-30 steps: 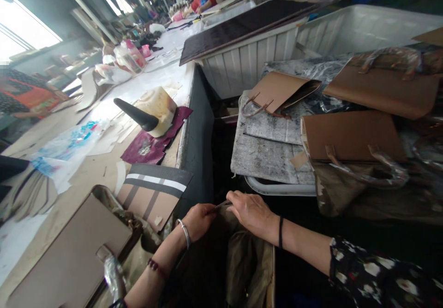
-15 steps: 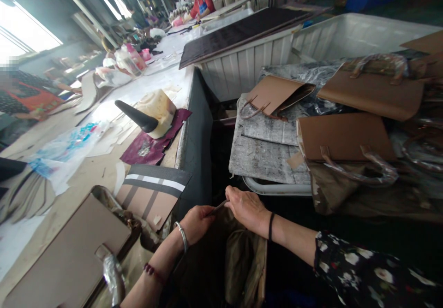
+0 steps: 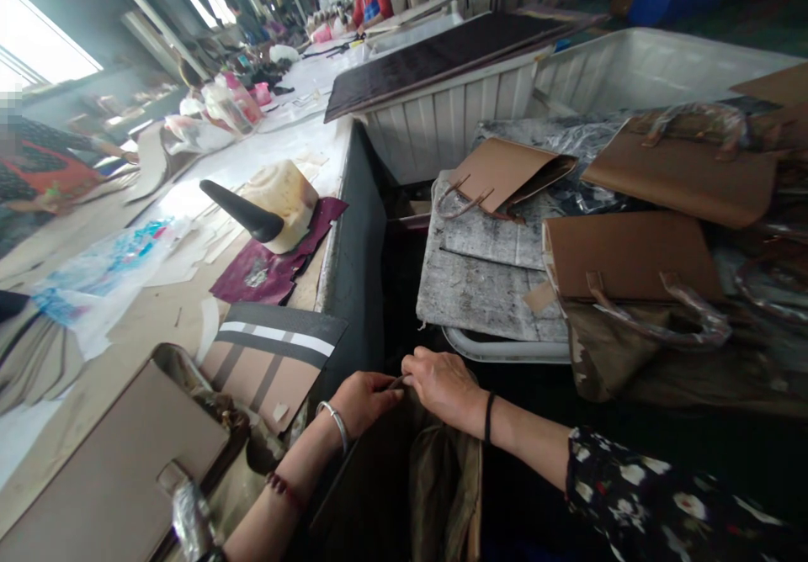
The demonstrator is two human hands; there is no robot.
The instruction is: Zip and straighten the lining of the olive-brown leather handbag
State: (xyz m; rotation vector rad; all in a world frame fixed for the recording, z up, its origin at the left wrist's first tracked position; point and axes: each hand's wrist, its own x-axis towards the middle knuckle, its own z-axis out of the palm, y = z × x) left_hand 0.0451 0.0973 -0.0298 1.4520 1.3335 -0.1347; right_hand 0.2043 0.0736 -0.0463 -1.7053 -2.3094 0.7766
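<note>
My left hand (image 3: 363,400) and my right hand (image 3: 442,385) meet low in the middle, just off the workbench's edge. Both are closed in a pinch on the upper edge of a dark olive bag (image 3: 442,478) that hangs below them. A thin dark strip or tool (image 3: 397,382) shows between the two hands; I cannot tell which it is. The left wrist wears a silver bangle, the right a black band. A taupe handbag (image 3: 119,478) with a plastic-wrapped handle lies at the near left on the bench.
A long workbench (image 3: 157,310) runs away on the left with a black last (image 3: 243,209), maroon leather (image 3: 271,263) and a striped panel (image 3: 278,352). Brown handbags (image 3: 631,251) pile on the right over white bins (image 3: 454,116). Other people work at far left and far back.
My hands have stayed together on the bag's edge. The thin dark strip stood out between them half a second ago and is now almost hidden. The view shifted slightly.
</note>
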